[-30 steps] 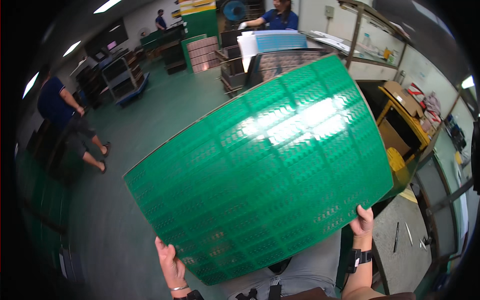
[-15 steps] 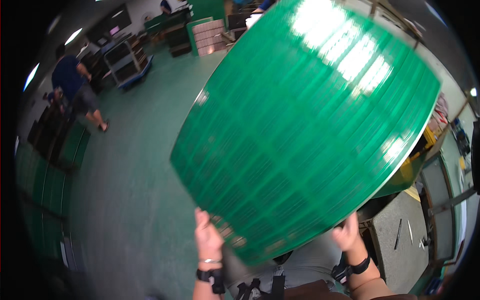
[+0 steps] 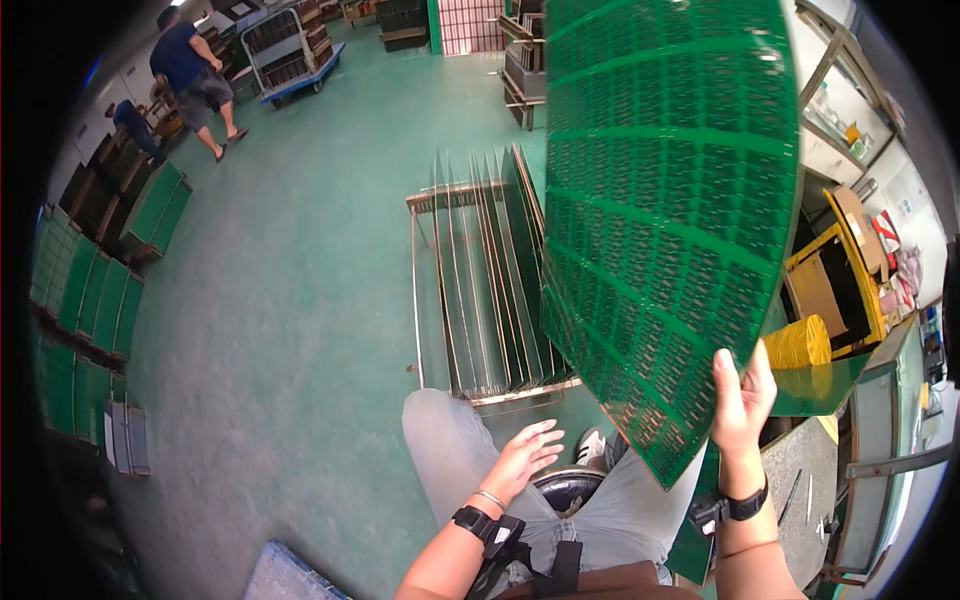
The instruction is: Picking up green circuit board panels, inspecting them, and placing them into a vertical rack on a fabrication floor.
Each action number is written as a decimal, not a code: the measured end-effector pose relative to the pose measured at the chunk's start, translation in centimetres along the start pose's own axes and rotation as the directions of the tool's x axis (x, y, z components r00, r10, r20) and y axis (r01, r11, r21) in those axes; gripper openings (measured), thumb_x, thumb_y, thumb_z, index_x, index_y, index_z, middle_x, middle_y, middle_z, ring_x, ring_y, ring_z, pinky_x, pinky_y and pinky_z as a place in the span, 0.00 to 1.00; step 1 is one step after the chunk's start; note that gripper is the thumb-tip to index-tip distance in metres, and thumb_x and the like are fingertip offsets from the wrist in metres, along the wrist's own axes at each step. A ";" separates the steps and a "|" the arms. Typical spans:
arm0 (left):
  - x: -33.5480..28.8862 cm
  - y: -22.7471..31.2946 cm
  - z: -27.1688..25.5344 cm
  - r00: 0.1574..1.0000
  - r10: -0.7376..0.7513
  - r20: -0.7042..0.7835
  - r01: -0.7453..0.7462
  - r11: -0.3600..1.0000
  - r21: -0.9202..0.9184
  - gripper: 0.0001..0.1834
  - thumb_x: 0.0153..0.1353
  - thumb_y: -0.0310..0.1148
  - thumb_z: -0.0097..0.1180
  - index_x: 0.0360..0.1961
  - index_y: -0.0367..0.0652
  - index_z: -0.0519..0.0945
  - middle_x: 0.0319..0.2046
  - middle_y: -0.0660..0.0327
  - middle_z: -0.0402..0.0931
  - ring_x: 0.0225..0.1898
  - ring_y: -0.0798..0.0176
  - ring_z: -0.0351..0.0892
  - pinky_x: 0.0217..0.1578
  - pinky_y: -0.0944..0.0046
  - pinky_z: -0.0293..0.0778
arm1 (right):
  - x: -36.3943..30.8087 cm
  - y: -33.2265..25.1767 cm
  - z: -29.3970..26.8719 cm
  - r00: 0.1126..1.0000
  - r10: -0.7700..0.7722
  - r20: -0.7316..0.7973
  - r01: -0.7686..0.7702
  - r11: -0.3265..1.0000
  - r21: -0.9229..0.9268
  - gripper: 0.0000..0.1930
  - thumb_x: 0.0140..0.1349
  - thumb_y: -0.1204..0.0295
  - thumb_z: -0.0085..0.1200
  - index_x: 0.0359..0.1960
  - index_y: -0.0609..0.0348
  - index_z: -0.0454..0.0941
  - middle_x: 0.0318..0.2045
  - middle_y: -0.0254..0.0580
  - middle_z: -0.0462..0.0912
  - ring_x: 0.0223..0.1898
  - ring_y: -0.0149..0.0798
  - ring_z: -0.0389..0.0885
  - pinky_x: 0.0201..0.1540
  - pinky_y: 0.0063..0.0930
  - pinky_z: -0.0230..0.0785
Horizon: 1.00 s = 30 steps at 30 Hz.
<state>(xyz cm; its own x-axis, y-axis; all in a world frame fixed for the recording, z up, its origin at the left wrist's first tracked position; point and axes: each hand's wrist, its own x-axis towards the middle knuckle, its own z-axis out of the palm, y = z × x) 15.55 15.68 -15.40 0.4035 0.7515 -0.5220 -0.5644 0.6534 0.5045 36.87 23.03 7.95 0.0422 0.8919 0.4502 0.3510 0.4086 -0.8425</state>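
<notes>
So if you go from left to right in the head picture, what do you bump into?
Green panels leaning in a row → metal slotted rack → left hand → big green circuit panel → right hand → yellow roll.

Yellow wrapped bundle (image 3: 797, 342) just right of the right hand's fingers (image 3: 728, 375), brown cardboard box (image 3: 852, 222) above it, farther off

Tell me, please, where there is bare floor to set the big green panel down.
Bare green floor lies left of the slotted metal rack, bordered by green panels leaning at far left. It is crowded right of the panel held by the right hand: benches, yellow roll.
</notes>
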 end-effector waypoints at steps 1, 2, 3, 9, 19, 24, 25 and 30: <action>-0.1 -0.9 -1.3 0.996 -0.036 -0.082 0.034 0.999 -0.027 0.22 0.63 0.33 0.46 0.58 0.43 0.63 0.53 0.55 0.67 0.50 0.59 0.71 0.49 0.62 0.69 | 0.2 0.8 1.0 0.999 0.011 0.038 -0.012 0.999 0.033 0.19 0.61 0.79 0.45 0.53 0.73 0.64 0.44 0.43 0.76 0.43 0.28 0.71 0.47 0.19 0.63; 0.4 -2.0 -2.3 0.986 -0.062 -0.155 0.049 0.995 -0.085 0.19 0.63 0.31 0.44 0.56 0.43 0.65 0.51 0.55 0.69 0.48 0.60 0.72 0.48 0.62 0.70 | 0.6 1.4 1.8 0.997 0.030 0.070 -0.030 1.000 -0.004 0.19 0.60 0.79 0.45 0.53 0.73 0.63 0.45 0.45 0.75 0.44 0.29 0.71 0.48 0.20 0.62; 0.6 -2.1 -2.4 0.984 -0.080 -0.157 0.067 0.994 -0.088 0.19 0.63 0.31 0.44 0.56 0.43 0.65 0.51 0.55 0.69 0.48 0.60 0.72 0.48 0.62 0.70 | 0.9 2.2 2.6 0.994 0.057 0.097 -0.054 0.998 -0.042 0.19 0.60 0.80 0.45 0.54 0.74 0.63 0.46 0.47 0.75 0.45 0.29 0.71 0.49 0.21 0.62; 2.1 -1.7 -2.3 0.961 -0.027 -0.276 -0.011 0.991 -0.136 0.15 0.63 0.28 0.41 0.52 0.42 0.67 0.47 0.54 0.72 0.45 0.59 0.74 0.44 0.61 0.73 | 2.6 5.8 6.4 0.970 0.106 0.217 -0.125 0.989 0.076 0.22 0.60 0.81 0.42 0.58 0.72 0.60 0.53 0.52 0.70 0.55 0.34 0.66 0.57 0.24 0.56; 2.4 -1.2 -2.3 0.949 -0.046 -0.311 0.004 0.991 -0.135 0.15 0.63 0.28 0.42 0.51 0.42 0.67 0.47 0.55 0.71 0.45 0.60 0.73 0.45 0.63 0.71 | 4.9 3.4 3.7 0.960 0.204 0.190 -0.201 0.979 -0.033 0.21 0.58 0.79 0.48 0.55 0.73 0.64 0.49 0.46 0.73 0.51 0.31 0.68 0.55 0.24 0.57; 3.3 -1.5 -1.9 0.958 -0.045 -0.283 0.014 0.993 -0.113 0.14 0.63 0.29 0.42 0.50 0.43 0.68 0.45 0.56 0.72 0.44 0.62 0.73 0.45 0.63 0.71 | 5.3 -3.2 -0.1 0.982 0.185 -0.037 -0.185 0.983 0.015 0.17 0.57 0.78 0.47 0.50 0.70 0.67 0.43 0.40 0.75 0.42 0.27 0.72 0.47 0.19 0.62; 3.2 -1.5 -2.5 0.956 -0.032 -0.292 -0.005 0.992 -0.124 0.14 0.63 0.29 0.42 0.50 0.43 0.68 0.45 0.56 0.72 0.44 0.62 0.73 0.45 0.63 0.71 | 5.2 -4.1 -0.9 0.971 0.217 -0.095 -0.220 0.975 -0.021 0.19 0.57 0.78 0.47 0.51 0.70 0.66 0.43 0.41 0.75 0.41 0.27 0.73 0.47 0.19 0.62; 2.7 -1.9 -2.6 0.966 0.004 -0.260 -0.046 0.987 -0.155 0.14 0.62 0.28 0.41 0.49 0.43 0.69 0.43 0.58 0.73 0.43 0.63 0.74 0.44 0.64 0.70 | 6.1 -4.7 -7.8 0.951 -0.054 -0.305 -0.005 0.982 -0.188 0.23 0.59 0.72 0.45 0.56 0.70 0.62 0.45 0.41 0.74 0.42 0.29 0.73 0.48 0.21 0.63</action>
<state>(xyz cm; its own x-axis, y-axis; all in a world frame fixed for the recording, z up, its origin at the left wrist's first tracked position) 15.81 16.27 -19.58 0.2003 0.7044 -0.6810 -0.6872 0.5964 0.4148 42.72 25.03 16.94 0.3068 0.7667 0.5639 0.5206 0.3607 -0.7738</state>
